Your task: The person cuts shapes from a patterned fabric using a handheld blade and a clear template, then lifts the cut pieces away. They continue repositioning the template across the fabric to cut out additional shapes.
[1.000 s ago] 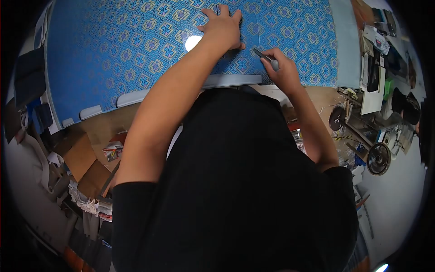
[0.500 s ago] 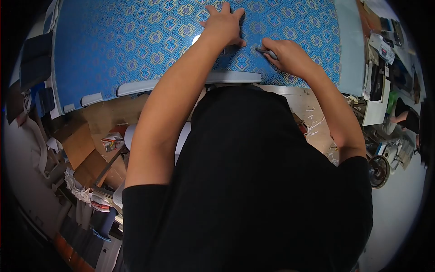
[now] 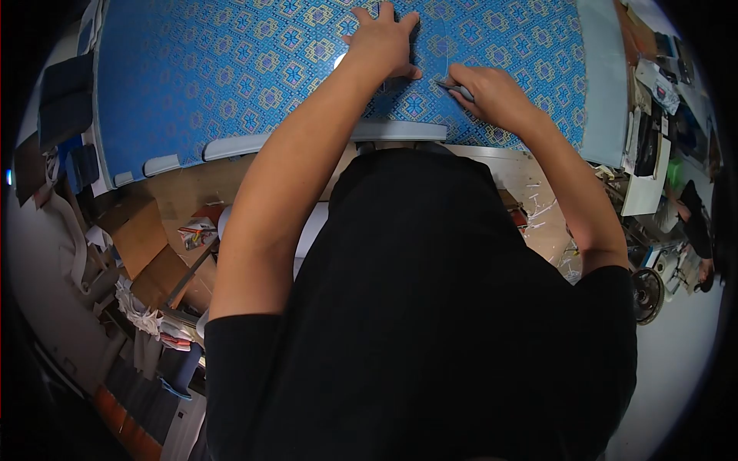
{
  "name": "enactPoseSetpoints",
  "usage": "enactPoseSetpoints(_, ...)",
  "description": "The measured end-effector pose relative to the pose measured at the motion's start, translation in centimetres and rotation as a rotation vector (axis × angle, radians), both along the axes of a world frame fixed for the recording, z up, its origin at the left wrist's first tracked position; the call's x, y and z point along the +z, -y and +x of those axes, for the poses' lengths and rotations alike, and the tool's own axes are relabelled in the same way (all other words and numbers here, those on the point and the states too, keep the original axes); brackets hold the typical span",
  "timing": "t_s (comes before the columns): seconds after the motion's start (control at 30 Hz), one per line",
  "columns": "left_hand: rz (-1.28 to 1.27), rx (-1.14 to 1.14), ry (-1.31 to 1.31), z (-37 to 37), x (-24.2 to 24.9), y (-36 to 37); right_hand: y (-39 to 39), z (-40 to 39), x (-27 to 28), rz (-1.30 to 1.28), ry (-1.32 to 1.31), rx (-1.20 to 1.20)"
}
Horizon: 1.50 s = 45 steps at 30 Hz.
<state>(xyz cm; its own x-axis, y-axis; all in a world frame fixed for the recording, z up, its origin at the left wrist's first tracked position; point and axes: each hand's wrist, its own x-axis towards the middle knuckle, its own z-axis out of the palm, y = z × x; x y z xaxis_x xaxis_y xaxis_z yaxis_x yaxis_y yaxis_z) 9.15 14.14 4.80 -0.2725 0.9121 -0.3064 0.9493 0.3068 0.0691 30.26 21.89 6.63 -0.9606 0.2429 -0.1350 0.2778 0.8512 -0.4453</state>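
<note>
Blue patterned fabric (image 3: 307, 46) with yellow and pink motifs covers the table. My left hand (image 3: 382, 42) lies on it with fingers spread, holding nothing. To its right, my right hand (image 3: 490, 96) is closed around a slim grey tool (image 3: 460, 90), whose tip touches the fabric; its exact kind is too small to tell. A thin, pale curved line runs on the fabric above the tip. A small white round thing (image 3: 339, 60) shows partly beside my left wrist.
Pale grey edge strips (image 3: 246, 146) line the near table edge. Below left are an open cardboard box (image 3: 146, 238) and piled cloth (image 3: 138, 307). A fan (image 3: 647, 296) stands at the lower right, with another person (image 3: 696, 223) at the far right.
The whole view has shifted slightly, so the table and surroundings appear a little further right. Both hands keep nearly the same places on the fabric, and the tool remains in my right hand.
</note>
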Motion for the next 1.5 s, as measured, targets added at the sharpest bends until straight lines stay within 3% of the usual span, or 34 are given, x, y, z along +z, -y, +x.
enactPoseSetpoints(0.27, 0.005, -0.013, 0.001, -0.1, -0.1, 0.1, -1.3, 1.9, -4.2, -0.215, -0.299, -0.031)
enactPoseSetpoints(0.5, 0.056, -0.037, -0.003, -0.4, -0.4, -0.6, -1.1, 2.4, -4.2, -0.195, -0.314, -0.038)
enactPoseSetpoints(0.6, 0.067, -0.047, 0.088, -0.6, 0.1, -0.3, -0.8, 1.6, -2.8, -0.359, -0.206, -0.215)
enactPoseSetpoints(0.67, 0.021, -0.036, 0.106, -0.5, 0.7, -0.3, -0.7, 0.4, -2.1, -0.421, -0.383, -0.532)
enactPoseSetpoints(0.7, 0.030, -0.041, 0.107, -0.5, 0.9, -0.4, -0.7, -0.6, -1.9, -0.411, -0.385, -0.535)
enactPoseSetpoints(0.77, -0.012, -0.027, 0.120, -0.4, 1.2, -0.5, -1.1, -3.2, -1.7, -0.306, -0.432, -0.826)
enactPoseSetpoints(0.97, -0.036, -0.057, 0.093, -0.6, 1.6, -0.5, -0.4, -8.1, -3.9, -0.111, -0.504, -0.999)
enactPoseSetpoints(1.3, -0.065, -0.126, 0.141, -1.3, 1.5, -0.5, 1.0, -10.9, -2.0, -0.016, -0.337, -1.154)
enactPoseSetpoints(1.37, -0.106, -0.264, -0.015, -1.3, 0.7, -0.7, 1.2, -11.5, -1.6, 0.009, -0.310, -1.159)
enactPoseSetpoints(1.5, -0.123, -0.358, -0.054, -1.3, -0.5, -1.1, 1.5, -12.1, -1.3, 0.028, -0.303, -1.186)
